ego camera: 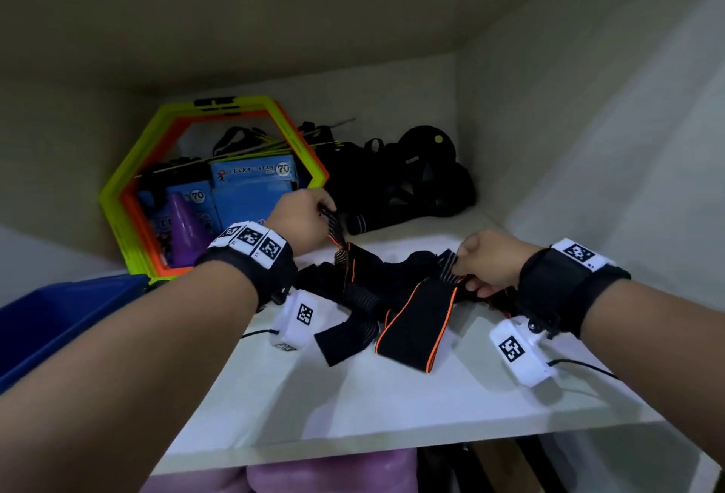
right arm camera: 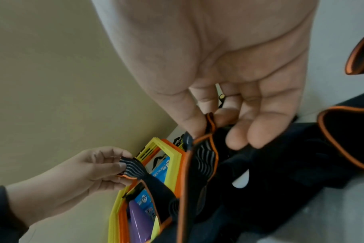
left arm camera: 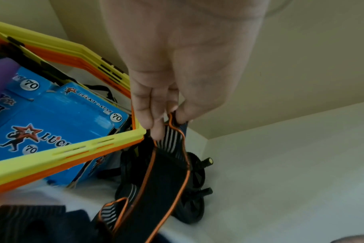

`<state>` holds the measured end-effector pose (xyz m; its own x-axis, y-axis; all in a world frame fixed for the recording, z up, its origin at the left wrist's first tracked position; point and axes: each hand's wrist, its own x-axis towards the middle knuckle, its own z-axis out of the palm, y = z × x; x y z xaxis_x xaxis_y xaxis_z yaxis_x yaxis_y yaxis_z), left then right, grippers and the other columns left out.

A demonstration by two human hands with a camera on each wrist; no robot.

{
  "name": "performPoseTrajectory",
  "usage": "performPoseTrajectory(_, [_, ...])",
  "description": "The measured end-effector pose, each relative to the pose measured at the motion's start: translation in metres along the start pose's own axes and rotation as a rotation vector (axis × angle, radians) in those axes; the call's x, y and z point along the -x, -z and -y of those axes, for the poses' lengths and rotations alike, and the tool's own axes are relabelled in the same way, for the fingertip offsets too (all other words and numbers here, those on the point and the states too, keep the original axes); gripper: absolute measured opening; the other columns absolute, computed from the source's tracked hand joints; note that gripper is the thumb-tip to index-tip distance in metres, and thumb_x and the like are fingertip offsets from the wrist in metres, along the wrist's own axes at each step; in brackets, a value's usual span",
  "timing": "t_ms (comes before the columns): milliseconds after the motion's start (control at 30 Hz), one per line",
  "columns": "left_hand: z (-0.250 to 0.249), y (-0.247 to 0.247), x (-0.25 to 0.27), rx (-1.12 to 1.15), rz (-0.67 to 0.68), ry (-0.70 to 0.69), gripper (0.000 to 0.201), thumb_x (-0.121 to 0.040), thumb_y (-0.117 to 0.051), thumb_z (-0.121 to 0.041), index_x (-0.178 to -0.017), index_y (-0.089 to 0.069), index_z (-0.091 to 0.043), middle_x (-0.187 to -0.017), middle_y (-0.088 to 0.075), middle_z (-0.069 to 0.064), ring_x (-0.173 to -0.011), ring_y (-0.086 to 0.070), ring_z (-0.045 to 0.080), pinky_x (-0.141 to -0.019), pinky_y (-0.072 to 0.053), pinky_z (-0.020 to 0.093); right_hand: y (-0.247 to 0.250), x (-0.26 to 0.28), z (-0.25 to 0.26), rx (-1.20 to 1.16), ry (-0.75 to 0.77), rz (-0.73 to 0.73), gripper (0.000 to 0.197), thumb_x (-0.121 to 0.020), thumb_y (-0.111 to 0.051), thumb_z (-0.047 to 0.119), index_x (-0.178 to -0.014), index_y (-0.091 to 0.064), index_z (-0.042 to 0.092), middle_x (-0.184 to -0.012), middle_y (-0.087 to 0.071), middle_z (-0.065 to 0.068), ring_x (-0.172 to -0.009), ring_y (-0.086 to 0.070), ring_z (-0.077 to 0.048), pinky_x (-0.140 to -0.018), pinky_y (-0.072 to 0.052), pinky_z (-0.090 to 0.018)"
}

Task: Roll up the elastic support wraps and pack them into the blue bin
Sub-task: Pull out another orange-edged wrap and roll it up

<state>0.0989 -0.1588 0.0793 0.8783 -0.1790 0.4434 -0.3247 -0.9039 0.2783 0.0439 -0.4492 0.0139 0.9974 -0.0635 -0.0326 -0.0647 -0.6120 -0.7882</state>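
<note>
A tangle of black elastic wraps with orange edging [ego camera: 412,316] lies on the white shelf [ego camera: 392,406]. My left hand [ego camera: 310,214] is raised over the pile and pinches the striped end of one wrap [left arm camera: 170,129], which hangs down from it. My right hand [ego camera: 482,265] pinches the striped end of another wrap [right arm camera: 208,129] low over the pile, between thumb and forefinger. In the right wrist view the left hand [right arm camera: 106,166] shows with its striped wrap end [right arm camera: 133,169]. The blue bin [ego camera: 59,320] stands at the left edge of the shelf.
Yellow and orange hexagonal frames [ego camera: 129,194] lean at the back left, around blue boxes [ego camera: 251,182] and a purple cone [ego camera: 184,229]. Black gear and a wheel roller [ego camera: 423,171] fill the back corner. The side wall [ego camera: 588,139] stands close on the right.
</note>
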Motion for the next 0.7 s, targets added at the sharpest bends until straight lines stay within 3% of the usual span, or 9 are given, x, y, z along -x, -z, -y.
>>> performPoseTrajectory(133, [-0.011,0.026,-0.013,0.142,-0.175,0.040,0.015,-0.097,-0.056,-0.017,-0.104,-0.069,-0.014,-0.084,-0.072,0.007,-0.076,-0.072,0.018,-0.060,-0.054,0.027,0.009,-0.008,0.016,-0.206,0.056,-0.056,0.015,-0.098,-0.060,0.019,-0.089,-0.050,0.015,-0.073,-0.065,-0.007,-0.056,-0.063,-0.017,-0.048,-0.051,-0.025])
performPoseTrajectory(233, [-0.015,0.040,-0.018,0.254,-0.292,0.052,0.014,-0.094,-0.066,-0.025,-0.091,-0.071,-0.012,-0.077,-0.072,0.004,-0.071,-0.071,0.014,-0.061,-0.054,0.029,0.020,-0.005,0.036,-0.327,0.137,-0.100,0.013,-0.096,-0.064,0.016,-0.088,-0.054,0.013,-0.075,-0.069,-0.009,-0.059,-0.068,-0.016,-0.055,-0.055,-0.028])
performPoseTrajectory(300, [-0.018,0.048,-0.018,0.222,-0.313,0.030,0.020,-0.093,-0.067,-0.035,-0.087,-0.067,-0.016,-0.075,-0.066,0.001,-0.071,-0.063,0.016,-0.060,-0.046,0.030,0.024,-0.001,0.050,-0.413,0.198,-0.145,0.013,-0.092,-0.068,0.007,-0.088,-0.056,0.012,-0.079,-0.067,-0.013,-0.062,-0.066,-0.019,-0.060,-0.057,-0.032])
performPoseTrajectory(400, [-0.023,0.060,-0.016,0.173,-0.307,0.000,0.031,-0.095,-0.064,-0.042,-0.077,-0.058,-0.018,-0.066,-0.055,0.001,-0.061,-0.051,0.016,-0.052,-0.033,0.029,0.025,0.007,0.074,-0.513,0.294,-0.179,0.020,-0.087,-0.067,-0.005,-0.084,-0.057,0.012,-0.079,-0.061,-0.015,-0.061,-0.061,-0.021,-0.050,-0.054,-0.029])
performPoseTrajectory(500, [-0.027,0.071,-0.014,0.168,-0.310,-0.022,0.038,-0.095,-0.063,-0.045,-0.071,-0.056,-0.016,-0.061,-0.052,0.002,-0.057,-0.048,0.018,-0.050,-0.030,0.030,0.023,0.010,0.097,-0.532,0.346,-0.222,0.025,-0.084,-0.068,-0.009,-0.084,-0.062,0.016,-0.072,-0.055,-0.005,-0.056,-0.057,-0.017,-0.044,-0.046,-0.023])
performPoseTrajectory(633, [-0.026,0.083,-0.010,0.232,-0.337,-0.006,0.041,-0.092,-0.066,-0.047,-0.068,-0.059,-0.016,-0.058,-0.055,0.003,-0.055,-0.051,0.017,-0.049,-0.032,0.027,0.014,0.016,0.126,-0.528,0.383,-0.260,0.030,-0.077,-0.069,-0.009,-0.082,-0.073,0.020,-0.067,-0.062,-0.006,-0.057,-0.054,-0.018,-0.055,-0.042,-0.024])
performPoseTrajectory(700, [-0.026,0.085,-0.007,0.289,-0.360,-0.006,0.041,-0.089,-0.070,-0.046,-0.070,-0.062,-0.011,-0.056,-0.051,0.000,-0.052,-0.047,0.015,-0.049,-0.031,0.025,0.007,0.020,0.136,-0.553,0.368,-0.249,0.031,-0.073,-0.070,-0.009,-0.086,-0.076,0.018,-0.071,-0.065,-0.006,-0.062,-0.057,-0.017,-0.061,-0.047,-0.024])
